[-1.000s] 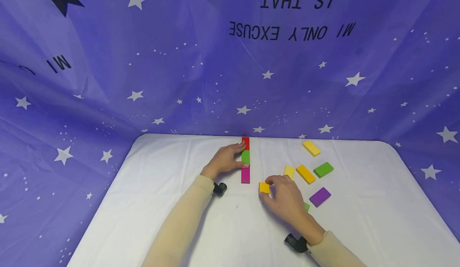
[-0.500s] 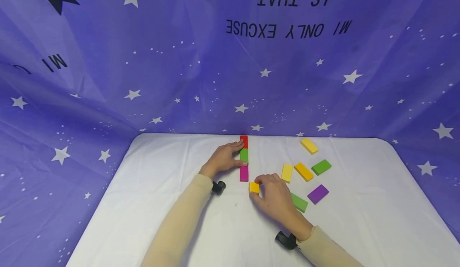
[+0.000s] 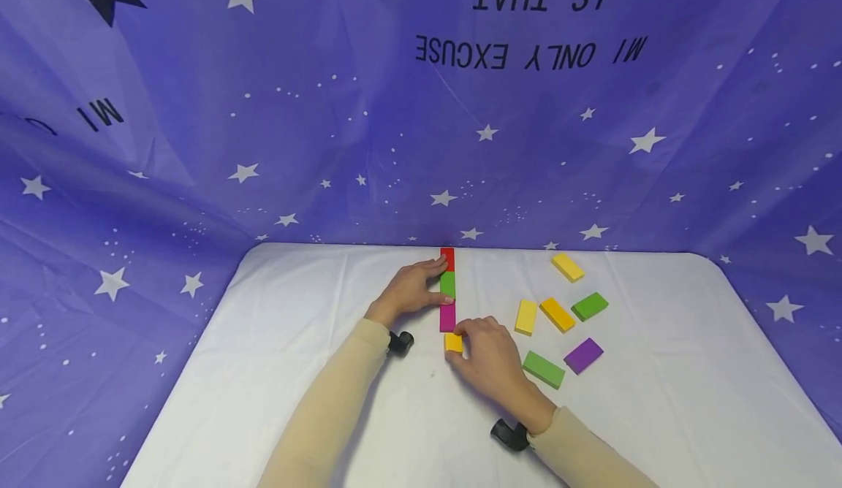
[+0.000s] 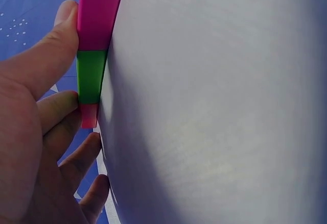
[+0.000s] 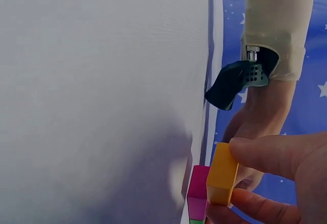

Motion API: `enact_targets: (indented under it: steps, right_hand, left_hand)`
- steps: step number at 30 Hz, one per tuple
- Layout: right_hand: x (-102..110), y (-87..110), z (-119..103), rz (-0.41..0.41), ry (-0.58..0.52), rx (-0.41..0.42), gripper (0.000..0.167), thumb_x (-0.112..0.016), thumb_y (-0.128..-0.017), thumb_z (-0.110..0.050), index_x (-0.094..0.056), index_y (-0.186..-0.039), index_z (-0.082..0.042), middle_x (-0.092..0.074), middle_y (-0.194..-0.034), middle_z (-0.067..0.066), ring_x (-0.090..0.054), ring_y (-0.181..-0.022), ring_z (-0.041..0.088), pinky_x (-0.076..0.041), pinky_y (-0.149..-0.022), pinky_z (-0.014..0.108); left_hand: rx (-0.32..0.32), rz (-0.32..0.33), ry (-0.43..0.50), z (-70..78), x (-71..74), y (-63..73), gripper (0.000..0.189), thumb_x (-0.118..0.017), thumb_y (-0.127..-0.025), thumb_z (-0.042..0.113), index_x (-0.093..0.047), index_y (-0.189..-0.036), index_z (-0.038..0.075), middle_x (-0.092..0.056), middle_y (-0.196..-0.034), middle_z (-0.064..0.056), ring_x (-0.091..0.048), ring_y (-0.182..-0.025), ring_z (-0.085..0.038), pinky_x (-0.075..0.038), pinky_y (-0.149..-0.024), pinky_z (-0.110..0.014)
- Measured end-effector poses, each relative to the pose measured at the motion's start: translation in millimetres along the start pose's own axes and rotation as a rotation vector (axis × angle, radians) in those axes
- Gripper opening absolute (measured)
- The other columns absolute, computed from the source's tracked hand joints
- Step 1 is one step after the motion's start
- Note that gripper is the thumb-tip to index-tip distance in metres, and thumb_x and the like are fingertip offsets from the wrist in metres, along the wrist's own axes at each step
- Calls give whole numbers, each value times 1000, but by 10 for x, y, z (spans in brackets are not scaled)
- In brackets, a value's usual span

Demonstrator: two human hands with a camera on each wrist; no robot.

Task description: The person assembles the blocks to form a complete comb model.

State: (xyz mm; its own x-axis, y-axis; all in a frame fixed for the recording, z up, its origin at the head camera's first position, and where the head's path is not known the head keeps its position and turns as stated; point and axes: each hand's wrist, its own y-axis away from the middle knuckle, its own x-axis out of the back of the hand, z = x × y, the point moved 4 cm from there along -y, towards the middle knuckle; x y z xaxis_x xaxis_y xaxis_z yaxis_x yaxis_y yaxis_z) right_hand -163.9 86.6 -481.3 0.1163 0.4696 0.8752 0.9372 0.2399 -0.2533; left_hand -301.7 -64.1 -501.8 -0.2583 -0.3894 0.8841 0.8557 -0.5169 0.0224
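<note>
Three flat wooden blocks lie end to end in a line: a red block point(image 3: 448, 258) at the far end, a green block point(image 3: 448, 282) in the middle, a magenta block point(image 3: 447, 318) nearest. My left hand point(image 3: 409, 288) rests on the line, its thumb by the green-magenta joint and a fingertip on the red block. Its fingers are fairly straight in the left wrist view. My right hand point(image 3: 490, 356) pinches a yellow-orange block point(image 5: 223, 174) between thumb and fingers, just before the magenta block's near end. Whether it touches the table or the magenta block, I cannot tell.
Right of the line, several loose blocks lie on the white table point(image 3: 658, 415): two pale yellow blocks point(image 3: 567, 267), an orange block point(image 3: 557, 315), a green block point(image 3: 590, 306), a light green block point(image 3: 544, 370) and a purple block point(image 3: 583, 356). A purple starry cloth point(image 3: 395, 108) hangs behind.
My right hand has moved left with the yellow-orange block, to the near end of the line. The light green block has come into full view. My left hand stays put.
</note>
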Motion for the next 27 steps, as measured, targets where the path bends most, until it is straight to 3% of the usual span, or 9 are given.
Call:
enact_targets:
  steps: [27]
  right_hand:
    - [-119,-112,58,-80,-1,-40,37,-89,-75,-33,-74,-100,-10,-68,-82,-2,-56,-79,19,-47,-70,33]
  left_hand:
    - [3,3,-6,20,1,3,84,-77,-84,51,-45,-152,15,-37,-160,3,-33,-148,-22,-27,-121,-40]
